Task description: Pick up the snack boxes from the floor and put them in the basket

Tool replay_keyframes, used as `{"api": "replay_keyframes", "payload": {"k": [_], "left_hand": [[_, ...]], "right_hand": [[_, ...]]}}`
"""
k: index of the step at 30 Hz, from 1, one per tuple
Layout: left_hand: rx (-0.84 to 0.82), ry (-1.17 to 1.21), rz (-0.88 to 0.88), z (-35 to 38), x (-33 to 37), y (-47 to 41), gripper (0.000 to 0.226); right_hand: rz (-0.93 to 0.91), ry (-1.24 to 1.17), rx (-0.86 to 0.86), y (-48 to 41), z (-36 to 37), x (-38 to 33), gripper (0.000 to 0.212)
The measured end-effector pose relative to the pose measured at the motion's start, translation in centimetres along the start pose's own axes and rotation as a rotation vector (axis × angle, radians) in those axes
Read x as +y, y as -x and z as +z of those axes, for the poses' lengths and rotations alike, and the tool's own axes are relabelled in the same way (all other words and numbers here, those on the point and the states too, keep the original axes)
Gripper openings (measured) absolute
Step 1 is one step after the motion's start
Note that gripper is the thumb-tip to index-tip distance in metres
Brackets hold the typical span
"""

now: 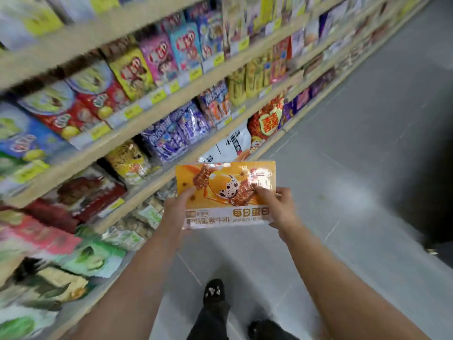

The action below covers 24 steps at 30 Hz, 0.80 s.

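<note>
Head view, frame blurred by motion, worst toward the shelving. One snack box (228, 192), flat and orange with a white printed band along its near edge, is up off the floor (355, 148) and held in the air, printed face toward the camera and tilted slightly. Left grip (177, 212): bare hand clamped on the box's near-left corner, thumb pressed on the printed face, other fingers hidden under the box. Right grip (277, 207): bare hand clamped on the box's right edge, thumb on the face beside the picture, fingers curled round beneath; how far they reach underneath I cannot tell. Both forearms run from the bottom of the frame up to the box. Left of the box and beyond it, beige shelves (152, 114) packed with coloured snack bags run diagonally away; labels unreadable through the blur. Right of the box and beneath it, grey tiled floor. Below the box, nearer the wearer, a dark shoe (213, 290) with pale marks on its toe and a dark trouser leg. Far right of the box, a dark shape (436, 182), not identifiable.
</note>
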<state>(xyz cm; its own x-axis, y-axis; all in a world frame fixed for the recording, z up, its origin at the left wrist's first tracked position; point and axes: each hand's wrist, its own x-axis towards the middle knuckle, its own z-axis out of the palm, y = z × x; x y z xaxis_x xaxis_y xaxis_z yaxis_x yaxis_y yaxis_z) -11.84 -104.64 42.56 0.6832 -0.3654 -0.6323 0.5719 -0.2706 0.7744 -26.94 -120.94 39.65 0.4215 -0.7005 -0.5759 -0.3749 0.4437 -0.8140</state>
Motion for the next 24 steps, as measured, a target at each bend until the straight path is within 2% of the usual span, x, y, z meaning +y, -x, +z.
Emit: {"api": "replay_keyframes", "payload": {"k": [3,6,7,9,11,14,16,20,22,24], "left_hand": [[0.066,0.128,0.114,-1.8,1.8,5.4,0.019],[0.102,0.263,0.18,-3.5,2.7,10.8,0.041],[0.128,0.302,0.198,-4.4,2.5,12.4,0.047],[0.208,0.354,0.254,-6.4,2.1,16.3,0.035],[0.305,0.409,0.321,-8.3,1.5,20.2,0.022],[0.458,0.479,0.369,-10.9,0.2,26.3,0.02],[0.527,0.544,0.397,-13.2,-1.4,29.4,0.031],[0.669,0.69,0.431,-17.6,-5.6,36.5,0.084],[0.737,0.728,0.437,-19.9,-7.7,39.6,0.088],[0.796,0.757,0.448,-22.0,-9.9,42.5,0.077]], "right_hand": [[-0.14,0.079,-0.148,3.3,0.9,-4.0,0.061],[-0.268,0.124,-0.266,6.1,2.0,-6.5,0.044],[-0.301,0.139,-0.295,7.2,2.6,-7.0,0.045],[-0.343,0.174,-0.374,9.7,4.0,-7.8,0.052],[-0.394,0.189,-0.462,12.6,5.7,-8.2,0.05],[-0.419,0.252,-0.606,17.3,8.6,-7.9,0.051],[-0.466,0.268,-0.675,20.3,10.4,-7.1,0.046],[-0.491,0.343,-0.832,27.7,14.2,-4.0,0.045],[-0.485,0.367,-0.899,31.5,15.9,-1.9,0.054],[-0.476,0.374,-0.951,34.6,17.5,0.4,0.056]]}}
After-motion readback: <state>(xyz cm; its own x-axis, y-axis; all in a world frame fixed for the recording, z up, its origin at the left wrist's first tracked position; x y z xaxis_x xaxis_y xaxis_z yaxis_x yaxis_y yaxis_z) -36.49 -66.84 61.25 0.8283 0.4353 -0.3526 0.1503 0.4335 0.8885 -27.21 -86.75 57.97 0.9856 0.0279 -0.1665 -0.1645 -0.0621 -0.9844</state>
